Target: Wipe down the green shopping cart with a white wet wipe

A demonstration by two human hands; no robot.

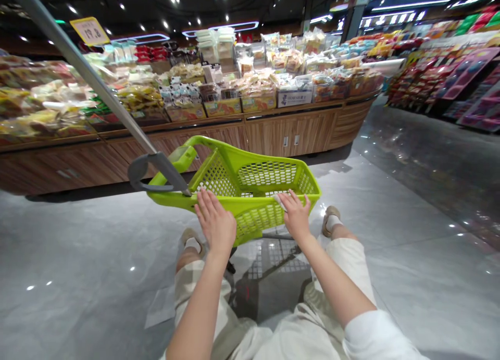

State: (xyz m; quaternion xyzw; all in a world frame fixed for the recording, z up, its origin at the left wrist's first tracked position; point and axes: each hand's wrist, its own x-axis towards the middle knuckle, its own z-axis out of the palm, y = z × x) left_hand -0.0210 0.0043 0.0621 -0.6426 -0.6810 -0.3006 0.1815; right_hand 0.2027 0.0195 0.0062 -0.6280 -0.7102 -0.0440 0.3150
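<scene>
A lime-green shopping cart (269, 199) with perforated basket walls stands sideways before me; its basket looks bare inside. My left hand (216, 222) lies on the near rim close to the handle end, fingers stretched out and holding nothing. Farther right along the same rim, my right hand (296, 214) has its fingers bent over a small white wipe (279, 199), pressed against the rim; whether it is cloth or paper I cannot tell. A long grey pole (113, 102) with a grey loop handle (142, 172) slants down to the rim beside my left hand.
Beyond the cart runs a wooden display counter (289, 133) piled with packaged foods (258, 84). A price sign (89, 32) stands above it. Shelves of goods (429, 78) are at right. My shoes (332, 214) rest on the shiny grey floor (97, 245) either side of the cart.
</scene>
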